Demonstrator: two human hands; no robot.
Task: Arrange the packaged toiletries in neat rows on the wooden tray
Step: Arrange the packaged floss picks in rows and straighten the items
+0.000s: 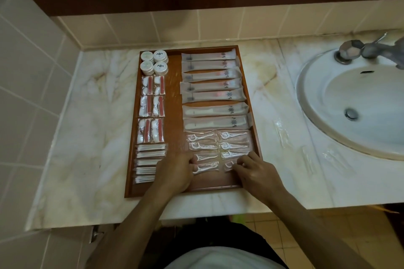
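Observation:
The wooden tray lies on the marble counter, filled with rows of packaged toiletries. Round white jars sit at its far left, red-striped sachets below them, then cotton-swab packets. Long toothbrush packets fill the right column, with dental floss pick packets below. My left hand touches the near-left floss packet with its fingertips. My right hand pinches the near-right floss packet at the tray's front.
A white sink with a metal tap is set into the counter at right. Several clear empty wrappers lie between tray and sink. Tiled walls close in at the back and left.

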